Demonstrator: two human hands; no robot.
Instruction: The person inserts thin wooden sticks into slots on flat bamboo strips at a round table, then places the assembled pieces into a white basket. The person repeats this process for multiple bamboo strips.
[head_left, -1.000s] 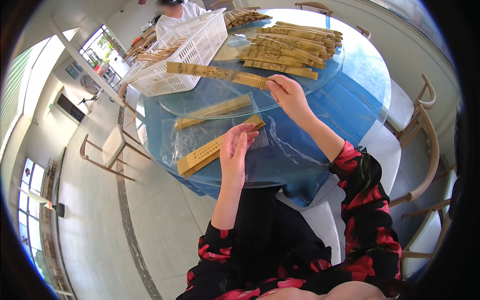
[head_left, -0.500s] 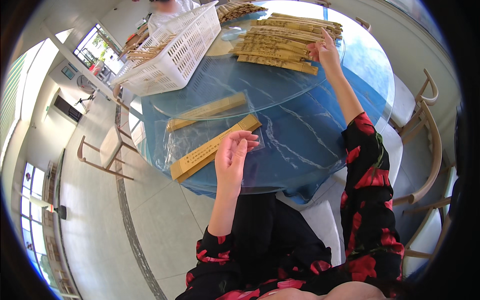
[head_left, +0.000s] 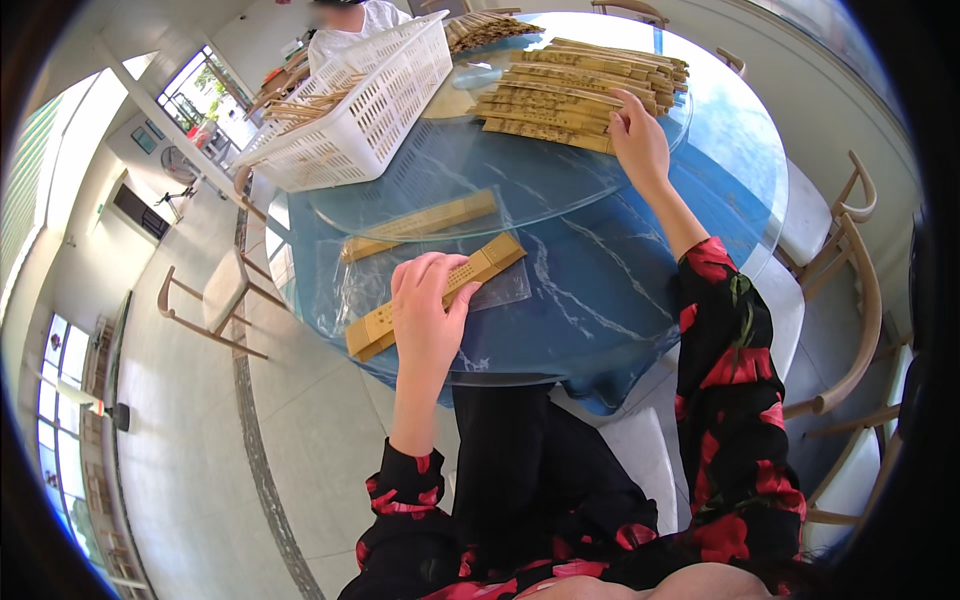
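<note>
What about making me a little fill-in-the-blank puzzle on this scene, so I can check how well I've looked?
1. The long yellow piece nearer the person lies under the person's ____ hand.
2. In the picture, the large slat pile is to the ____ of the plastic basket.
3. That basket, with thin sticks in it, is coloured ____.
4. The cloth hanging at the table's near edge is ____.

Missing words: left; right; white; blue.

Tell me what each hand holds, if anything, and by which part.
The left hand holds the yellow box around its middle. Whether the right hand grips a strip by its end cannot be told.
</note>
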